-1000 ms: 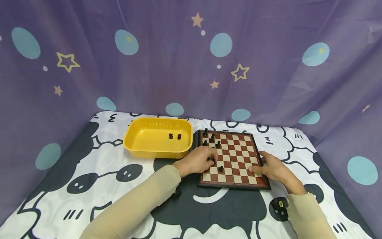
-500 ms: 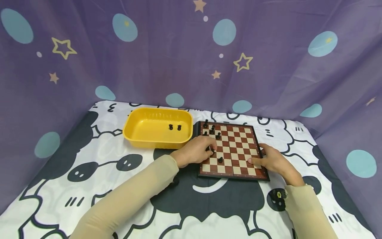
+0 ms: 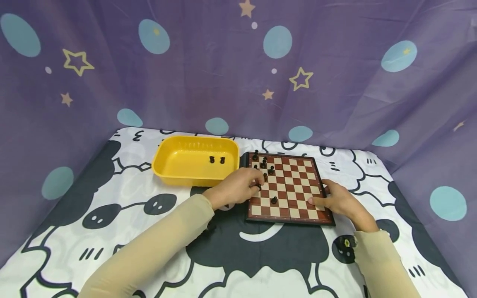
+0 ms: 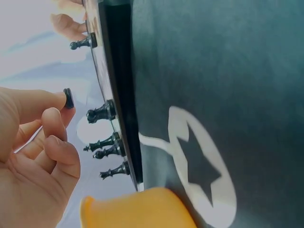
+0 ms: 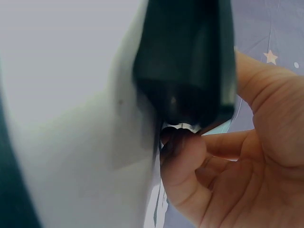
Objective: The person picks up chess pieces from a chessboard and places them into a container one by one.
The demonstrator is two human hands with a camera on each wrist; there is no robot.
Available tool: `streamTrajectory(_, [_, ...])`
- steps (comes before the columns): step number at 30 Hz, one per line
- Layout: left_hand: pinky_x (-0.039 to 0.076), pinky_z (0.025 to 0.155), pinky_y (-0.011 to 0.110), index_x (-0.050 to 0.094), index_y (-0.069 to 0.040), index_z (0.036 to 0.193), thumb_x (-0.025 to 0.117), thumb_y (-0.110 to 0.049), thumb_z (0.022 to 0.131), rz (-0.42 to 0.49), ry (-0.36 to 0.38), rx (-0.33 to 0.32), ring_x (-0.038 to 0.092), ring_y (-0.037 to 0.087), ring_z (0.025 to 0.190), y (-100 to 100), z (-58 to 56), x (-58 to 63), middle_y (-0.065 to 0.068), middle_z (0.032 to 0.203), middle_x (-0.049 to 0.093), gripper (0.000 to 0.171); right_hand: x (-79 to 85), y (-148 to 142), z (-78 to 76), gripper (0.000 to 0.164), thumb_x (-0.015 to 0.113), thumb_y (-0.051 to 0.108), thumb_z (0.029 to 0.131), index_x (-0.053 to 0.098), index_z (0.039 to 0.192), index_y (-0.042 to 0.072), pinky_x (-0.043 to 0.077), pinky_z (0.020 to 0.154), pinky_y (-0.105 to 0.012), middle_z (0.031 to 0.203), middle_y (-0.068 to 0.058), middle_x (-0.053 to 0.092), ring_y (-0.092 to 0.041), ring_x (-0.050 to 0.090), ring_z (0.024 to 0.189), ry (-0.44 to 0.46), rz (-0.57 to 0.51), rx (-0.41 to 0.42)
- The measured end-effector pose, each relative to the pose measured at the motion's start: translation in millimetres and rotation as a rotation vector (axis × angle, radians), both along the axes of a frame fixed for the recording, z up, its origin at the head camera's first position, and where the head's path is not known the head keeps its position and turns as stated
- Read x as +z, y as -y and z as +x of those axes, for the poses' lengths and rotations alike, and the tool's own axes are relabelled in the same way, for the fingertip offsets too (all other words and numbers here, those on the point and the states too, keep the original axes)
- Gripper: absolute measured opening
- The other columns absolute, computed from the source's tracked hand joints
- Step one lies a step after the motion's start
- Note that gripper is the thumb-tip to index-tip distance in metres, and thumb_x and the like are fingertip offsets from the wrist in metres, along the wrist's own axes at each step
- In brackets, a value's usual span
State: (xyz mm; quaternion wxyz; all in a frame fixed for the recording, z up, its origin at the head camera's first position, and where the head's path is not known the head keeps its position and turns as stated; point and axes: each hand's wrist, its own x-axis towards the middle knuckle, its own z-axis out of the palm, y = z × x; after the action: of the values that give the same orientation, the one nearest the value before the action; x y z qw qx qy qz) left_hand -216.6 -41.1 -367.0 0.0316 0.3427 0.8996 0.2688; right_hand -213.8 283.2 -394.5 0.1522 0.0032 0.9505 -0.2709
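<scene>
My left hand [image 3: 234,187] is over the left side of a red-and-cream chessboard [image 3: 306,193]. Between thumb and fingertips it pinches a black chess piece [image 4: 69,98], held off the board in the left wrist view; fingers hide most of the piece. My right hand [image 3: 343,205] grips the board's right edge, thumb on top and fingers beneath. Several black chess pieces stand on the board: a tall one [image 3: 255,155] in the far left corner, others near it, and a small one [image 3: 274,200] closer to the front.
A yellow basin [image 3: 193,181] stands just left of the board, with two black pieces [image 3: 222,160] inside. Below lies a black-and-white cartoon cloth [image 3: 290,252]. A purple patterned curtain [image 3: 223,91] rises behind the table.
My left hand has drawn a little to the left with the pinched piece, uncovering a standing piece beside its fingertips. The right hand keeps its grip. The head view has tilted slightly.
</scene>
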Motion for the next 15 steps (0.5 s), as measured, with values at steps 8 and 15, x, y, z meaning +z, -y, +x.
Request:
streamTrajectory(8, [0.048,0.078,0.028,0.067,-0.013,0.106,0.065,-0.010,0.090,-0.001,-0.015,0.034,0.058,0.012,0.088,14,4.8,8.3,-0.004,0.101,0.062,0.016,-0.9,0,0.3,0.099,0.075,0.052,0.076,0.031,0.142,-0.006,0.045,0.082,-0.045,0.116,-0.025,0.055,-0.030,0.057,0.096,-0.014,-0.008,0.011])
streamTrajectory(15, [0.048,0.084,0.033,0.067,-0.013,0.103,0.066,-0.008,0.088,0.011,-0.048,0.059,0.060,0.018,0.097,28,6.5,16.5,-0.004,0.101,0.063,0.015,0.1,0,0.6,0.098,0.074,0.052,0.076,0.031,0.142,-0.006,0.046,0.082,-0.046,0.116,-0.026,0.055,-0.031,0.057,0.096,-0.019,-0.008,0.013])
